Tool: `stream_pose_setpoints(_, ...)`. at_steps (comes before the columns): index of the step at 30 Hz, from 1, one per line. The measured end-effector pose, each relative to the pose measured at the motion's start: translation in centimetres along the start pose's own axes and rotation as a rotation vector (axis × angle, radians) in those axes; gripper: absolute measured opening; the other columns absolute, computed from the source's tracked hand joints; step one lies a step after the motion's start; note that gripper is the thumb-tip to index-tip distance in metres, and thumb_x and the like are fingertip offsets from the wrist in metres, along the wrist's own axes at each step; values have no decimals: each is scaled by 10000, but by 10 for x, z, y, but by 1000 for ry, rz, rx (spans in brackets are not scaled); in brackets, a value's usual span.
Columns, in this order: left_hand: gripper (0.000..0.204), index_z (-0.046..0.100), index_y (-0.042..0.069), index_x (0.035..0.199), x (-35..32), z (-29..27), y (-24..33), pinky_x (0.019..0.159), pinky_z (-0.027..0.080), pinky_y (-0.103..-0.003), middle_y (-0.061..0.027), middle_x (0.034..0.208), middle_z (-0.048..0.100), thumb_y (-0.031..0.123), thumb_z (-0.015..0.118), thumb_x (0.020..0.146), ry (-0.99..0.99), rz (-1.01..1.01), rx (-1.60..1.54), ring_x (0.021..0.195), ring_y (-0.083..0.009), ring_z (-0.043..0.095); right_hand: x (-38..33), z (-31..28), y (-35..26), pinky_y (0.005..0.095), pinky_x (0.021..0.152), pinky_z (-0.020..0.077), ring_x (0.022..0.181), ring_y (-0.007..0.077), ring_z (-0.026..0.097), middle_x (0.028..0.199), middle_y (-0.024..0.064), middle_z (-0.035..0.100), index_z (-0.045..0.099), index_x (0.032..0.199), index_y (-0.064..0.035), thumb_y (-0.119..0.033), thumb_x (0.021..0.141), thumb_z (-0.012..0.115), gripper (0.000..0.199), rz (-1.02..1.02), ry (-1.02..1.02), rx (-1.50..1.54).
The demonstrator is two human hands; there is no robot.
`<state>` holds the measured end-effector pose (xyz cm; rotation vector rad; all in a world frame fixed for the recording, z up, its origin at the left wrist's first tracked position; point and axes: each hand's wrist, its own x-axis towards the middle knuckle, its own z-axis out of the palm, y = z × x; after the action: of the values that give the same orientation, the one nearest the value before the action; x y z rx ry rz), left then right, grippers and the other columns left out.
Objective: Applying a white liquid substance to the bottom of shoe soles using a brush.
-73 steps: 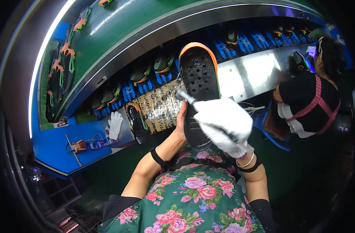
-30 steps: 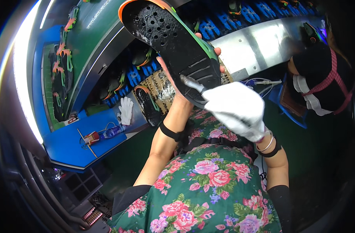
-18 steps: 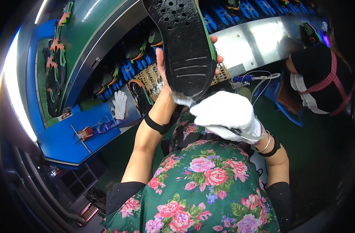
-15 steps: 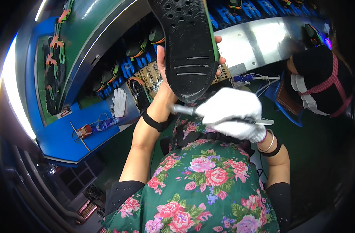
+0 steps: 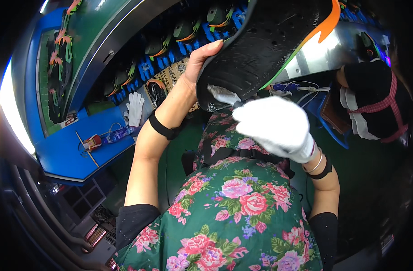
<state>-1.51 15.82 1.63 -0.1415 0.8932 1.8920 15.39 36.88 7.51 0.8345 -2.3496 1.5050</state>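
while our bare left hand (image 5: 202, 56) cups the black sole (image 5: 265, 45) from its left edge, fingers curled over the rim and the piece lifted high before our face, our gloved right hand (image 5: 276, 126) is closed round a small brush (image 5: 222, 95) whose pale bristles touch the sole's lower end. we judge the hold to be the weak point: the sole is gripped along one side only, so a firm brush stroke could twist it out of the fingers or tip it toward the blue bench (image 5: 75, 149) below. held this close and this high, whatever is on the brush could also drip onto our flowered apron (image 5: 233, 212), or stray onto the orange trim (image 5: 328, 22) if the bristles run past the edge. a co-worker (image 5: 373, 104) sits just to our right, near enough that a wide swing of the elbow might bump them. a spare white glove (image 5: 135, 108) lies on the bench, well apart from the work. against half a second ago, the sole has swung round and come nearer, now slanting up to the right with the orange trim in sight, and the brush has moved from beside the heel onto its surface.
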Motion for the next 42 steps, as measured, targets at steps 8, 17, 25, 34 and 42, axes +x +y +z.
stream_pose_setpoints(8,542,606,-39,1384,0,18,10,1027,569,-472,-237,1288,698,309,629,968,-123,-110,-164,1133,-343,717,0,6,6,356,824,593,942,273,754,1048,109,793,813,1002,-72,-23,791,804,216,64,176,303)
stream_pose_setpoints(17,718,477,-4,1510,-7,25,-19,1086,500,-588,-273,1445,581,534,487,1034,-156,-137,-507,1253,-441,632,10,-13,16,333,834,586,893,228,753,994,150,787,771,911,4,62,800,778,125,301,310,216)
stream_pose_setpoints(25,771,384,49,1589,-39,14,-44,1089,469,-655,-281,1527,495,594,406,1045,-345,-45,-680,1301,-565,543,54,-28,22,354,846,589,896,217,757,1040,92,803,825,1005,-91,-7,784,834,237,44,305,-317)
stream_pose_setpoints(34,1293,169,42,1642,-94,-19,119,949,602,-585,-408,1574,254,733,795,747,-684,503,13,1283,-559,543,20,-12,56,328,794,594,878,232,722,1019,181,735,729,927,39,167,797,692,186,473,761,822)
stream_pose_setpoints(42,1203,-19,20,1652,-87,-80,249,1268,165,-658,-253,1719,29,897,311,898,-235,1065,-841,1560,-526,51,15,53,81,302,859,587,931,172,729,1055,130,786,776,1091,51,105,829,746,269,655,507,812)
